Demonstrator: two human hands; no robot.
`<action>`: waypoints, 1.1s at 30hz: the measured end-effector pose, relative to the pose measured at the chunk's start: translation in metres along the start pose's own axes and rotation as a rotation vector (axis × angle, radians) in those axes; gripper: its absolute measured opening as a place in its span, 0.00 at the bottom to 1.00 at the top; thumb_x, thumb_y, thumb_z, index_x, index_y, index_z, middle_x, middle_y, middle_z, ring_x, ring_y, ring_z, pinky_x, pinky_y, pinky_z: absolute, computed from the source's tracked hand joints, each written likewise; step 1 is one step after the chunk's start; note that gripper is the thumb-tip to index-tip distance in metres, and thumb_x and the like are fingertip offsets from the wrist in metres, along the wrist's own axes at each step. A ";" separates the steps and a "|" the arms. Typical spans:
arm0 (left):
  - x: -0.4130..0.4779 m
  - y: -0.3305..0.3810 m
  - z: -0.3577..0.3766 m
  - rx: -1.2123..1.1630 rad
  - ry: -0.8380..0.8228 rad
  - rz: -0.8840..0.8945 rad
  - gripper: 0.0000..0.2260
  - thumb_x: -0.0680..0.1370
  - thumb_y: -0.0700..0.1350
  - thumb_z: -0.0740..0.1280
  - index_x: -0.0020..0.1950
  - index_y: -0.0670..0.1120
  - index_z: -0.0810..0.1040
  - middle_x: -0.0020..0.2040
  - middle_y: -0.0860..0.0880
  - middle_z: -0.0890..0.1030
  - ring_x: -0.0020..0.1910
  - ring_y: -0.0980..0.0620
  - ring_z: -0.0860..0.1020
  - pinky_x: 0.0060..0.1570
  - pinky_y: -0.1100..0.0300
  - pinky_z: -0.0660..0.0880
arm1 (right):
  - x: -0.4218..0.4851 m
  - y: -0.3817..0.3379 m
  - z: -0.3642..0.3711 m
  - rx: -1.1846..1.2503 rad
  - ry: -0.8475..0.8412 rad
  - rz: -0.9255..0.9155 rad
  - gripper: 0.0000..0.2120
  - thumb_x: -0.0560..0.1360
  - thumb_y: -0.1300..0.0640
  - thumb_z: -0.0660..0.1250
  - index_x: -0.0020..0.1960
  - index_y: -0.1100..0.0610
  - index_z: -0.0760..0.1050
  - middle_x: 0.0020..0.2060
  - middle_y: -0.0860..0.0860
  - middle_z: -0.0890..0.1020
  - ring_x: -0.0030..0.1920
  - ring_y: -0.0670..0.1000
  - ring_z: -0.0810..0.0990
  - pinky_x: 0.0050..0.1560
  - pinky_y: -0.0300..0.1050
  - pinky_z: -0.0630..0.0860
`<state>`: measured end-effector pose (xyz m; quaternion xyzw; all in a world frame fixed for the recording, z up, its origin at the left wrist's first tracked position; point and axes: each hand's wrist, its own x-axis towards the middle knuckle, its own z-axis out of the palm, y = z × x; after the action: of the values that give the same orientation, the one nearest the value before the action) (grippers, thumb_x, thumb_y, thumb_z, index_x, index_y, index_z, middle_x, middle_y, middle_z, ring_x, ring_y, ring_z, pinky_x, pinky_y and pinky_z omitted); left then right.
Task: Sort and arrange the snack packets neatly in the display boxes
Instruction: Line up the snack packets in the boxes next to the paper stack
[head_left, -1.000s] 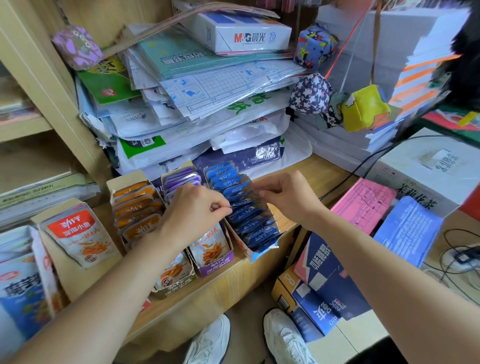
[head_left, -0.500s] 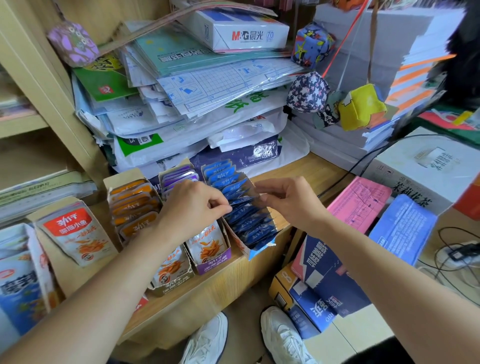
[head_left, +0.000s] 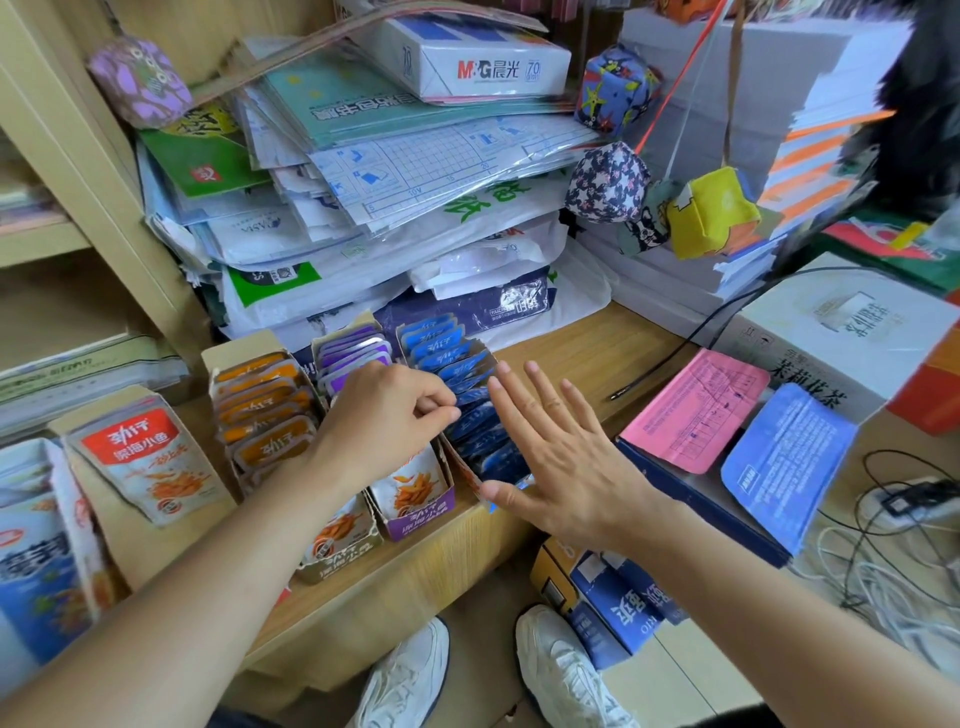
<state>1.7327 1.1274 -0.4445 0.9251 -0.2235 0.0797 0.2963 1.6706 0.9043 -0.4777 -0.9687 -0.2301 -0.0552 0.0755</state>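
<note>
Three open display boxes stand side by side on the wooden counter: one with orange packets, one with purple packets, and one with blue packets filed upright. My left hand lies over the purple box, and its fingertips pinch the edge of a blue packet in the middle of the blue row. My right hand is flat with fingers spread beside the right wall of the blue box; its thumb is at the box's front corner.
A tall pile of plastic-wrapped stationery stands right behind the boxes. More snack boxes stand at the left. Pink and blue packs and cables lie to the right. Cartons sit on the floor by my shoes.
My right hand has let go of the blue packets and opened flat at the box's right side. My left hand keeps its pinch at the blue row.
</note>
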 end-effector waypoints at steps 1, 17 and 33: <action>-0.002 0.000 -0.001 -0.005 0.003 -0.004 0.02 0.74 0.48 0.77 0.45 0.53 0.87 0.35 0.59 0.83 0.35 0.65 0.80 0.44 0.62 0.80 | 0.000 -0.001 -0.002 0.003 0.016 -0.008 0.43 0.79 0.29 0.48 0.81 0.53 0.35 0.80 0.48 0.35 0.79 0.51 0.31 0.79 0.58 0.36; -0.029 0.005 -0.006 0.246 0.003 -0.053 0.05 0.74 0.53 0.74 0.49 0.57 0.87 0.41 0.57 0.85 0.43 0.53 0.82 0.42 0.55 0.80 | -0.005 -0.020 0.004 0.029 0.095 -0.048 0.41 0.79 0.31 0.48 0.82 0.53 0.40 0.81 0.49 0.41 0.80 0.50 0.35 0.78 0.54 0.34; -0.120 0.071 0.098 0.371 -0.017 -0.147 0.41 0.80 0.64 0.50 0.81 0.35 0.47 0.81 0.38 0.56 0.81 0.44 0.52 0.79 0.46 0.50 | -0.013 -0.001 0.014 1.410 -0.069 0.469 0.34 0.80 0.30 0.43 0.81 0.46 0.53 0.80 0.40 0.55 0.79 0.41 0.51 0.77 0.44 0.44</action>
<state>1.5950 1.0627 -0.5213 0.9783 -0.1392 0.0899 0.1240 1.6591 0.9020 -0.4934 -0.7153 -0.0003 0.1537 0.6817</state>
